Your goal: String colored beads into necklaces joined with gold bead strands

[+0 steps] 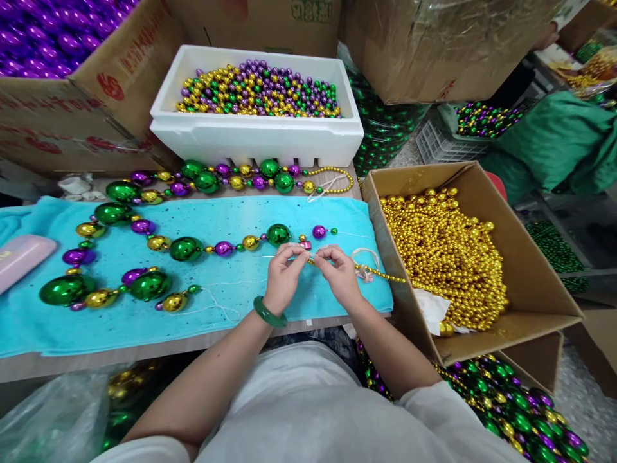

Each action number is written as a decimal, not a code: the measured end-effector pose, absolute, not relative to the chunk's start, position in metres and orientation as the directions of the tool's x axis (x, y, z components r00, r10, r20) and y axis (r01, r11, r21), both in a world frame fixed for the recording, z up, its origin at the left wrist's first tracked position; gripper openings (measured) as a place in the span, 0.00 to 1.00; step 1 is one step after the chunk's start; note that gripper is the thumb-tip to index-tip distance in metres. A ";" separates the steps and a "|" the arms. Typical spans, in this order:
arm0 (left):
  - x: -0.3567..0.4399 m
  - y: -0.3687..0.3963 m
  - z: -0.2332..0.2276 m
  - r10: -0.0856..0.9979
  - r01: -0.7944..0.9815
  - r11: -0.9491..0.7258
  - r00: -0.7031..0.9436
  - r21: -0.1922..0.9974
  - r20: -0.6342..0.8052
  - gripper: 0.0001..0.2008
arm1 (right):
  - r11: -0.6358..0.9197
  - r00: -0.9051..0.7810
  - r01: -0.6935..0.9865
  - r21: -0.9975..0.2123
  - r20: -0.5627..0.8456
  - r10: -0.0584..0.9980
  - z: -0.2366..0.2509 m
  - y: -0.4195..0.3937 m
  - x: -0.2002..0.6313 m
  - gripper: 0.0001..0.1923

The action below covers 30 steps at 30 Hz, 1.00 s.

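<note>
My left hand (284, 276), with a green bangle (268, 313) on its wrist, and my right hand (340, 273) meet over a turquoise towel (231, 302). Both pinch a thin white thread (270, 256) and the end of a small gold bead strand (380, 274), which trails right toward a box. A long string of big green, gold and purple balls (186, 248) curls across the towel just beyond my fingers. Its end, a purple ball (319, 231), lies near my fingertips.
A white foam box (255, 138) of mixed small beads stands behind the towel. An open carton (475, 186) of gold bead strands sits at the right. A pink case (22, 257) lies at the left. Cartons and bags of beads crowd the back and floor.
</note>
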<state>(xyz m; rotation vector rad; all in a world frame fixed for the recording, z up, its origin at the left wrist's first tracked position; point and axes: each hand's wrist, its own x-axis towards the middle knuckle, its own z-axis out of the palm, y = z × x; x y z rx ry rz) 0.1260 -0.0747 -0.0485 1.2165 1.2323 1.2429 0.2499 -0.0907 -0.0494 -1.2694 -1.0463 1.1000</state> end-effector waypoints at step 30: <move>0.129 -0.078 -0.041 0.862 -0.487 0.500 0.194 0.716 -0.469 0.11 | 0.208 0.186 0.299 -0.932 0.270 0.945 -0.052 -0.095 0.251 0.03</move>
